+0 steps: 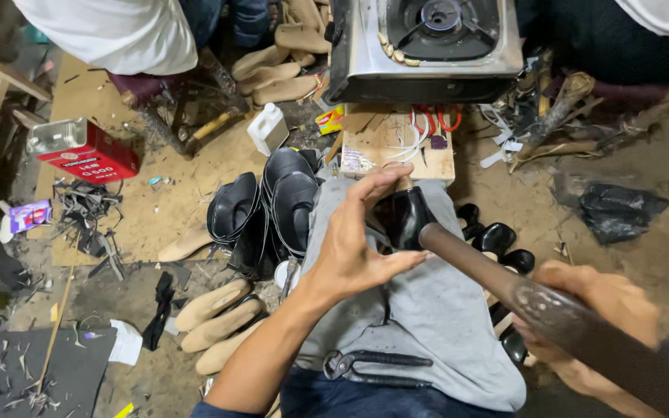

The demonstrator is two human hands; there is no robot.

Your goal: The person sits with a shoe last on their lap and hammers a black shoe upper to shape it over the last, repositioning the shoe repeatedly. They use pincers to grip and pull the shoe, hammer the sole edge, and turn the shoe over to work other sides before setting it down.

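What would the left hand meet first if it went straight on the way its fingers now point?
The left hand points up and right over the grey cloth. It would likely first meet the black shoe cupped just beyond its palm; depth is unclear, so it may already touch it.

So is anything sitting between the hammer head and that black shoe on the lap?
Nothing visible does. The hammer in the right hand has its head right at the black shoe. The left hand cups the shoe from the side, its fingers close by.

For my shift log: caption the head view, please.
Left hand steadies a glossy black leather shoe on a grey-clothed lap while right hand holds a dark hammer.
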